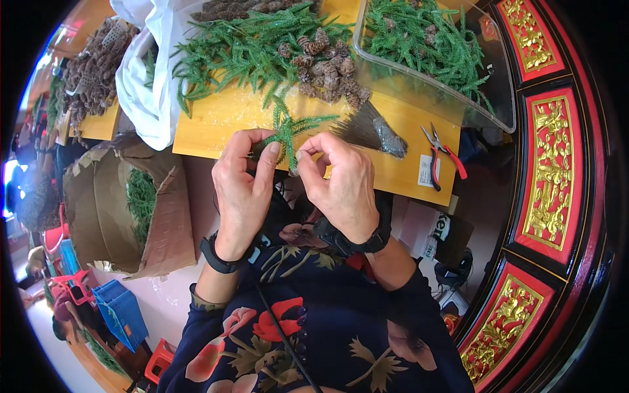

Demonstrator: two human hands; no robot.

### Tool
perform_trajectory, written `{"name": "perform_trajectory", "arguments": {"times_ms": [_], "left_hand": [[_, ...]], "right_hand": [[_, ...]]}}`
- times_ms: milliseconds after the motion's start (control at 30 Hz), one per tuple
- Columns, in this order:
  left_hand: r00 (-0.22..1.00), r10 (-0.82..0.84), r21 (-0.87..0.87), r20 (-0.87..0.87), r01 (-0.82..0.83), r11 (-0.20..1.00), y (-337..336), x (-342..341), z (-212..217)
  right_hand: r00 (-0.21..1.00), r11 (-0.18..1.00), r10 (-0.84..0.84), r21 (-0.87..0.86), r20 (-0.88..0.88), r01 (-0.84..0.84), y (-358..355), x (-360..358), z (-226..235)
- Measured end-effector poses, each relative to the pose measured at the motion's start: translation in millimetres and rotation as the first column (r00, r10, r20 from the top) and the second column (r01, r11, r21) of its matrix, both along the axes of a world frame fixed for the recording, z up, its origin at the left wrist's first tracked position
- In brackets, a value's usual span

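Observation:
Between thumb and fingers of my left hand (246,173) is a green artificial pine sprig (286,128), its needled arms spreading out over the near edge of the yellow table (216,134). My right hand (337,180) is beside the sprig's lower end, thumb and forefinger pinched together; what they grip is too small to make out. Just beyond the hands lies a pile of brown pine cones (327,72), with loose green sprigs (229,52) to its left. A bundle of thin dark wires (373,128), partly wrapped in clear plastic, rests right of my right hand.
Red-handled pliers (440,157) lie near the table's right corner by a white label (424,171). A clear plastic box (452,98) holds more sprigs. Left are a white plastic bag (147,78), an open cardboard box (98,203) and a blue crate (121,314). Carved red-gold panels (549,173) stand right.

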State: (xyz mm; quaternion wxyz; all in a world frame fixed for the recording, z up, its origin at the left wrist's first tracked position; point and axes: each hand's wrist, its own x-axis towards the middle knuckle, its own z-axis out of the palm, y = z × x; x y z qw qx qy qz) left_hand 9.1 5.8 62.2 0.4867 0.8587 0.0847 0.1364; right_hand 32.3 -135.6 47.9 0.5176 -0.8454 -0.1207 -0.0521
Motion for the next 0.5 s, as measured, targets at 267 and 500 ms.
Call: {"name": "perform_trajectory", "arguments": {"times_ms": [267, 500], "left_hand": [[0.997, 0.031, 0.051, 0.068, -0.034, 0.998, -1.7, 1.9, -5.5], [0.967, -0.025, 0.306, 0.254, -0.055, 0.950, -6.2, 3.2, -3.9]], "right_hand": [[1.000, 1.000, -0.007, -0.022, -0.016, 0.007, -2.2, -0.6, 0.0], [0.999, 0.990, 0.007, -0.143, 0.049, 0.000, -2.0, -0.6, 1.1]]}}
